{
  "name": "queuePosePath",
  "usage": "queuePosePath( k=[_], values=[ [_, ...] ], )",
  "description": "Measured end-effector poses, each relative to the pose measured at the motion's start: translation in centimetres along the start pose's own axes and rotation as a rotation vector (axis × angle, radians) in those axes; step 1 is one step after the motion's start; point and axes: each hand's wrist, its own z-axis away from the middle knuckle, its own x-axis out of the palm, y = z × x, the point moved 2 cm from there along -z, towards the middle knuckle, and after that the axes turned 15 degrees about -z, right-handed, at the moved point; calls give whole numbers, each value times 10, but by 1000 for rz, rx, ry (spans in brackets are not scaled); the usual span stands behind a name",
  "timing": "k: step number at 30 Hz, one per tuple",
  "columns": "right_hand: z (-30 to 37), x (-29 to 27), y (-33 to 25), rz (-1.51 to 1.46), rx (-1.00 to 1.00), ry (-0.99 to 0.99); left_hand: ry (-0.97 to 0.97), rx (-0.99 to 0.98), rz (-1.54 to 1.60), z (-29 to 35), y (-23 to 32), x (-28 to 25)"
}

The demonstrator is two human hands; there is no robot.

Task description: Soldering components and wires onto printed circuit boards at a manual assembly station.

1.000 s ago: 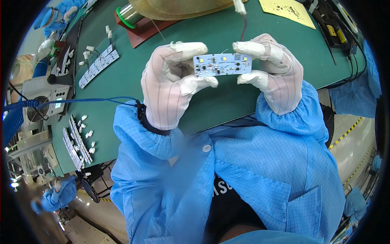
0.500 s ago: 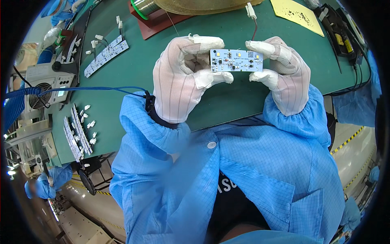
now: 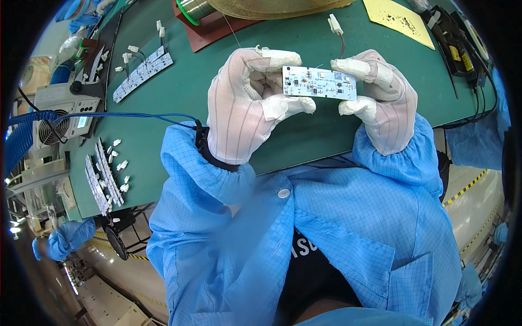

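Observation:
A small white circuit board (image 3: pixel 319 84) with dark chips and yellowish squares is held level between my hands, above the green bench. My left hand (image 3: pixel 244 103), in a pale striped glove with white-wrapped fingertips, pinches its left end. Gloved the same way, my right hand (image 3: pixel 383 98) grips the right end between thumb and forefinger. Behind the board a dark red wire runs up to a white plug connector (image 3: pixel 335 24). A black strap with a blue cord (image 3: pixel 157 117) circles my left wrist.
Joined boards with white connectors (image 3: pixel 142 77) lie at the left, and more board strips (image 3: pixel 109 174) sit near the left edge. A solder wire spool (image 3: pixel 197 11) stands at the back. Yellow sponge sheet (image 3: pixel 398 22) and a black device (image 3: pixel 454 46) are at the right.
The board has shifted slightly right and tilted, its right end now lower. Both hands have moved a little to the right with it, still gripping. The connector has swung slightly left and down.

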Motion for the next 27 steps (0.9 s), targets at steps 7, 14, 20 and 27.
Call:
queuePosePath(
  k=[7,14,20,27],
  values=[
    [0,1,-6,90,-87,19,-102,-12,19,2,4,5],
    [-5,-1,2,219,-394,39,-19,-5,237,1,-3,8],
    [-3,-4,2,235,-482,128,-62,29,359,2,1,9],
    [-1,-5,2,238,-482,118,-52,123,227,1,-1,8]
  ],
)
